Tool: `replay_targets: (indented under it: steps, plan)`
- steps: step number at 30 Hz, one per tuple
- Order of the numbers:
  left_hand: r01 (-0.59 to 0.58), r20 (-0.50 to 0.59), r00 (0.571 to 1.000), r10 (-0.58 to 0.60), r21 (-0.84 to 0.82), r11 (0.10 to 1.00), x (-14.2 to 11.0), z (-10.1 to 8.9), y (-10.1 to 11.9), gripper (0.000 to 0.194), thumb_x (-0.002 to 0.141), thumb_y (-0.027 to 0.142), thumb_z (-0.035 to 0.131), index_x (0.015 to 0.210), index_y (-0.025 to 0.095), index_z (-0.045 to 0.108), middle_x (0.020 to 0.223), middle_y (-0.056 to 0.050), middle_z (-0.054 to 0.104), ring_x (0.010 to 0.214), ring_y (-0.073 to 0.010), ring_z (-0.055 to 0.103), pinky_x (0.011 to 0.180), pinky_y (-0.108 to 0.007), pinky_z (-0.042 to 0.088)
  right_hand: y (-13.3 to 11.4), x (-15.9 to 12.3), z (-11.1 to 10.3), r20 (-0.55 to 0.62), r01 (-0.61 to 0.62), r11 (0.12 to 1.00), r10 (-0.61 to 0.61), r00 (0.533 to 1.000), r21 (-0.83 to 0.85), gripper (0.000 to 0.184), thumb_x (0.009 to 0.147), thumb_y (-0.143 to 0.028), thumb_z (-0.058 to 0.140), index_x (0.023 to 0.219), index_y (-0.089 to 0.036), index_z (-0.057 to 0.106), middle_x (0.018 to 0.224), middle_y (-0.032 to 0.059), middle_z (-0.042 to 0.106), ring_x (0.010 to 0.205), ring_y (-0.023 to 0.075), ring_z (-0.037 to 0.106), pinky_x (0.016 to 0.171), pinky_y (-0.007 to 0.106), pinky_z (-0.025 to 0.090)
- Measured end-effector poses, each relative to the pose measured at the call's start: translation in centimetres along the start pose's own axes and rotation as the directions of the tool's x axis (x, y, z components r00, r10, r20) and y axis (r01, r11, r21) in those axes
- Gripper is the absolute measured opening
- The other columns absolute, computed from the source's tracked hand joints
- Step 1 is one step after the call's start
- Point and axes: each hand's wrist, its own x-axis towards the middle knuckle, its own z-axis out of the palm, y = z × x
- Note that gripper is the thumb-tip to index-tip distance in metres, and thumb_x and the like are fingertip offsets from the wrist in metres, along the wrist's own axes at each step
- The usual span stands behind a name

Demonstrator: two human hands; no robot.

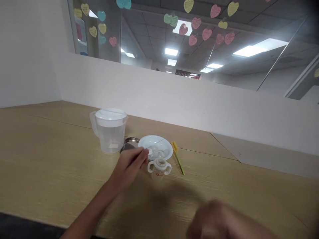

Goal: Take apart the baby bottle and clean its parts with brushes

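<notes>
My left hand (pixel 130 165) is closed, its fingers pressed together in front of the white bowl (pixel 143 141). A small white piece (pixel 150 151) shows at its fingertips; I cannot make out what it is. Just right of this hand stands a clear baby bottle (pixel 158 173) with two white handles, its neck uncapped. Clear items (pixel 157 152) lie in the bowl behind it. My right hand (pixel 211 220) is low at the right, apart from the bottle and smeared by motion, so its fingers cannot be read.
A clear pitcher (pixel 111 136) with a white lid stands left of the bowl. Between them is a round metal-rimmed container (pixel 132 139), partly hidden by my left hand. A yellow sponge brush (pixel 178 161) with a green handle lies right of the bowl. A white wall (pixel 174 96) rises behind the table.
</notes>
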Motion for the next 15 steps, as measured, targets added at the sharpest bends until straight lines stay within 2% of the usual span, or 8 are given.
replay_targets:
  steps: [2, 4, 6, 8, 10, 12, 15]
  plan:
    - [-0.040, 0.021, 0.999, 0.039, 0.060, 0.997, 3.1, 0.3, -0.1, 0.037, 0.088, 0.038, 0.031, 0.065, 0.016, 0.049, 0.053, 0.003, 0.042, 0.050, -0.0093, 0.039, 0.048, -0.020, 0.031, 0.9, 2.2, -2.8, -0.228, -0.084, 0.995, 0.068, 0.971, -0.062, 0.034, 0.093, -0.031, 0.027, 0.098, -0.019, 0.058, 0.065, 0.0005, 0.055, 0.060, 0.0122, 0.053, 0.059, 0.023, 0.042]
    - [-0.091, 0.091, 0.993, 0.071, 0.239, 0.967, 6.3, 1.0, -1.0, 0.034, 0.086, 0.034, 0.032, 0.071, 0.016, 0.056, 0.058, 0.001, 0.051, 0.055, -0.0115, 0.045, 0.051, -0.021, 0.033, 2.8, 5.2, -5.7, -0.509, -0.205, 0.960, 0.081, 0.857, -0.192, 0.030, 0.089, -0.024, 0.028, 0.098, -0.017, 0.056, 0.062, -0.0008, 0.051, 0.054, 0.0121, 0.046, 0.053, 0.023, 0.036]
    - [-0.123, 0.178, 0.983, 0.052, 0.417, 0.900, 9.1, 2.0, -2.4, 0.032, 0.083, 0.029, 0.034, 0.076, 0.015, 0.061, 0.070, -0.003, 0.061, 0.065, -0.0140, 0.053, 0.055, -0.022, 0.036, 5.3, 8.3, -8.2, -0.628, -0.325, 0.910, 0.098, 0.772, -0.257, 0.030, 0.084, -0.014, 0.027, 0.098, -0.016, 0.054, 0.066, 0.0002, 0.053, 0.057, 0.0125, 0.047, 0.055, 0.022, 0.034]
    - [-0.125, 0.228, 0.973, -0.018, 0.592, 0.796, 11.3, 3.3, -4.0, 0.033, 0.083, 0.026, 0.033, 0.083, 0.016, 0.064, 0.082, -0.005, 0.065, 0.073, -0.0152, 0.057, 0.060, -0.023, 0.039, 8.0, 11.1, -9.6, -0.607, -0.458, 0.846, 0.218, 0.765, -0.273, 0.036, 0.078, -0.005, 0.026, 0.099, -0.014, 0.053, 0.076, 0.0031, 0.058, 0.067, 0.0123, 0.051, 0.060, 0.021, 0.035]
    - [-0.117, 0.238, 0.969, -0.059, 0.660, 0.742, 12.7, 4.5, -5.7, 0.031, 0.081, 0.025, 0.036, 0.081, 0.014, 0.065, 0.084, -0.009, 0.066, 0.075, -0.0177, 0.059, 0.062, -0.025, 0.041, 10.3, 13.2, -9.9, -0.604, -0.518, 0.809, 0.273, 0.749, -0.277, 0.037, 0.073, -0.002, 0.028, 0.097, -0.011, 0.054, 0.090, 0.0084, 0.061, 0.080, 0.0137, 0.053, 0.066, 0.021, 0.035]
    - [-0.105, 0.235, 0.968, -0.090, 0.704, 0.702, 13.9, 5.7, -7.2, 0.030, 0.080, 0.025, 0.039, 0.077, 0.013, 0.066, 0.082, -0.012, 0.066, 0.075, -0.0205, 0.060, 0.065, -0.028, 0.043, 12.2, 14.6, -9.3, -0.571, -0.562, 0.777, 0.334, 0.750, -0.284, 0.031, 0.074, -0.005, 0.034, 0.094, -0.010, 0.057, 0.095, 0.0115, 0.062, 0.084, 0.0159, 0.055, 0.067, 0.022, 0.036]
    - [-0.094, 0.227, 0.966, -0.126, 0.757, 0.647, 15.3, 7.0, -9.0, 0.029, 0.079, 0.023, 0.041, 0.079, 0.012, 0.067, 0.085, -0.015, 0.066, 0.079, -0.0224, 0.061, 0.070, -0.030, 0.044, 14.3, 16.0, -7.8, -0.451, -0.596, 0.742, 0.437, 0.778, -0.308, 0.022, 0.075, -0.013, 0.045, 0.088, -0.012, 0.063, 0.092, 0.0115, 0.065, 0.082, 0.0174, 0.058, 0.063, 0.021, 0.037]
